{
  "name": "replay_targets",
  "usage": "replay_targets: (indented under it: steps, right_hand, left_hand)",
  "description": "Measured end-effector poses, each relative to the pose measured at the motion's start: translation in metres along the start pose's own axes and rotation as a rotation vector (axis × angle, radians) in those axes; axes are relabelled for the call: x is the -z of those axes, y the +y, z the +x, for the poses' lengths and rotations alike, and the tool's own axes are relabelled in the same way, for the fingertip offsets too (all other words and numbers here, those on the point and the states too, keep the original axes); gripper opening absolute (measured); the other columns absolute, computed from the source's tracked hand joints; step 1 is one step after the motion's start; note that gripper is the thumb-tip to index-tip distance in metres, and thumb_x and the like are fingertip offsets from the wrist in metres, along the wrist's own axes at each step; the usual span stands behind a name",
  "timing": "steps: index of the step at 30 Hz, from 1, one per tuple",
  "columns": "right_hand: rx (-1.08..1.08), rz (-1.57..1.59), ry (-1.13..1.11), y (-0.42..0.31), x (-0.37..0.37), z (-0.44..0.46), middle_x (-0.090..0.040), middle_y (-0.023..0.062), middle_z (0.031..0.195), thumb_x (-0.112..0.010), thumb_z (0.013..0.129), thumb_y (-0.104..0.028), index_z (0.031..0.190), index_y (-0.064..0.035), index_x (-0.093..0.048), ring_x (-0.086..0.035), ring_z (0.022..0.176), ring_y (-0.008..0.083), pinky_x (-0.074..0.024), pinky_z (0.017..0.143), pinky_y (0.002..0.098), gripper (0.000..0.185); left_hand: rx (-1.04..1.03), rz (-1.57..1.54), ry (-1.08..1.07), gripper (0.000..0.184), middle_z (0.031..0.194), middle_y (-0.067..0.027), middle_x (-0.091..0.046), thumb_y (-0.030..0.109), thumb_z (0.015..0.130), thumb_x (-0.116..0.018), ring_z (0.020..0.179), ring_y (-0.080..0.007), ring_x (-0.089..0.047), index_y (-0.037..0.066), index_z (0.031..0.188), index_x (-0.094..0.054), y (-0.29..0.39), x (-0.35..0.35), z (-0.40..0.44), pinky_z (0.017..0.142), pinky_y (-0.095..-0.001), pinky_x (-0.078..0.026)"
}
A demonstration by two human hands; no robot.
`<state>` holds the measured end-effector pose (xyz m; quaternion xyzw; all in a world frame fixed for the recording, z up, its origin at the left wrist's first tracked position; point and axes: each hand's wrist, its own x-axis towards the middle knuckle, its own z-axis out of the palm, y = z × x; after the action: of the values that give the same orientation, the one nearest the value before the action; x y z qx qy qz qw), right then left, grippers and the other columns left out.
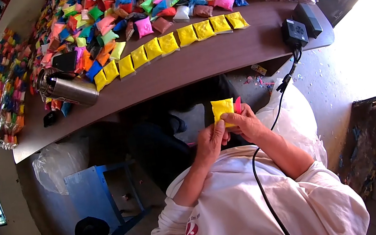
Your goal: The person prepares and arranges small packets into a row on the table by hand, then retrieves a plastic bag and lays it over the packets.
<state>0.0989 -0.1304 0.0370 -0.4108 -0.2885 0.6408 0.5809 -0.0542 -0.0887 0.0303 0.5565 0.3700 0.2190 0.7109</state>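
Observation:
Above my lap, both hands hold a small puffy yellow packet (223, 107) upright. My left hand (212, 141) closes on its lower left edge with the thumb near the bottom. Across its lower right lies the thumb of my right hand (246, 123), whose fingers curl behind. A flat pink-red piece (237, 104) sticks up beside the packet at my right fingers; its kind is unclear. Along the table's near part runs a row of similar yellow packets (153, 49), lying almost edge to edge.
Many coloured packets (106, 23) are heaped on the brown table (151, 82). A steel flask (73, 90) lies at the left, a black box (294, 31) with cables at the right. A black cable (258, 170) crosses my shirt. Plastic bags (293, 114) and a blue stool (84, 186) stand below.

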Motion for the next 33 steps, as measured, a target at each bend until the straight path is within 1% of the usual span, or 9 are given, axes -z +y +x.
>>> replay_targets:
  steps: [3,8,12,15,21,24,26,29,33]
  right_hand:
    - [-0.057,0.139,-0.002,-0.001,-0.001,0.001,-0.064,0.0053,0.078,-0.065,0.085,-0.029,0.090,-0.0005,-0.060,-0.062,0.060,0.0112,-0.0509,0.055,0.0210,0.029]
    - [-0.033,0.158,0.019,-0.004,-0.008,0.002,-0.062,0.0063,0.071,-0.064,0.085,-0.023,0.089,0.0001,-0.059,-0.063,0.055,0.0150,-0.0541,0.054,0.0253,0.024]
    - [-0.111,0.069,0.039,0.000,-0.001,0.003,-0.062,0.0072,0.071,-0.066,0.083,-0.023,0.088,0.0004,-0.058,-0.062,0.053,0.0166,-0.0543,0.052,0.0266,0.025]
    - [-0.017,-0.001,-0.005,0.002,0.001,0.005,-0.062,0.0079,0.072,-0.069,0.081,-0.027,0.090,0.0001,-0.057,-0.062,0.051,0.0170,-0.0543,0.050,0.0275,0.031]
    - [-0.139,0.110,0.038,-0.003,-0.001,0.001,-0.062,0.0062,0.075,-0.064,0.085,-0.029,0.092,-0.0011,-0.058,-0.063,0.060,0.0126,-0.0529,0.054,0.0236,0.029]
    - [-0.113,0.028,0.063,0.006,0.013,0.000,-0.062,0.0076,0.083,-0.058,0.089,-0.034,0.096,-0.0005,-0.057,-0.063,0.063,0.0132,-0.0546,0.059,0.0243,0.034]
    - [-0.034,-0.119,0.071,0.007,0.014,-0.002,-0.062,0.0066,0.082,-0.059,0.089,-0.032,0.098,-0.0016,-0.056,-0.060,0.062,0.0109,-0.0494,0.058,0.0195,0.032]
    - [0.017,0.032,0.014,-0.007,-0.003,-0.003,-0.061,0.0055,0.082,-0.059,0.089,-0.031,0.097,-0.0033,-0.058,-0.058,0.064,0.0094,-0.0457,0.057,0.0188,0.029]
    - [0.002,-0.006,0.089,-0.003,0.002,-0.002,-0.062,0.0055,0.082,-0.059,0.089,-0.030,0.095,-0.0031,-0.059,-0.058,0.065,0.0094,-0.0458,0.057,0.0210,0.027]
  left_hand:
    - [-0.027,-0.033,-0.051,0.040,0.066,-0.0012,-0.052,0.042,0.094,-0.046,0.059,-0.0077,-0.049,0.006,0.077,-0.054,0.008,0.000,-0.002,0.056,-0.0198,-0.042]
    - [-0.044,-0.022,-0.063,0.039,0.066,-0.0013,-0.052,0.041,0.094,-0.047,0.060,-0.0078,-0.049,0.006,0.077,-0.054,0.009,0.003,-0.002,0.057,-0.0198,-0.041]
    - [-0.027,-0.073,-0.163,0.039,0.067,-0.0013,-0.052,0.041,0.094,-0.047,0.061,-0.0079,-0.049,0.006,0.078,-0.054,-0.001,0.003,0.000,0.058,-0.0200,-0.042]
    - [-0.029,-0.095,-0.181,0.039,0.068,-0.0015,-0.052,0.042,0.094,-0.047,0.062,-0.0082,-0.050,0.006,0.078,-0.054,-0.001,0.003,-0.001,0.058,-0.0202,-0.042]
    - [-0.026,-0.154,-0.186,0.039,0.068,-0.0018,-0.052,0.042,0.094,-0.046,0.063,-0.0081,-0.050,0.007,0.080,-0.054,-0.001,0.007,0.000,0.059,-0.0194,-0.042]
    - [-0.027,-0.144,-0.168,0.040,0.068,-0.0016,-0.053,0.043,0.095,-0.045,0.063,-0.0076,-0.050,0.007,0.080,-0.054,-0.003,0.007,0.000,0.059,-0.0190,-0.042]
    - [-0.022,-0.048,-0.133,0.041,0.068,-0.0016,-0.053,0.045,0.094,-0.045,0.062,-0.0074,-0.050,0.008,0.080,-0.053,-0.001,0.003,0.000,0.058,-0.0191,-0.042]
    - [0.007,-0.058,-0.141,0.041,0.068,-0.0018,-0.053,0.046,0.093,-0.046,0.062,-0.0073,-0.050,0.008,0.080,-0.054,-0.003,0.004,0.001,0.058,-0.0192,-0.042]
    - [-0.016,-0.069,-0.138,0.040,0.068,-0.0017,-0.053,0.045,0.093,-0.047,0.061,-0.0073,-0.050,0.008,0.080,-0.054,0.000,0.009,0.002,0.058,-0.0192,-0.042]
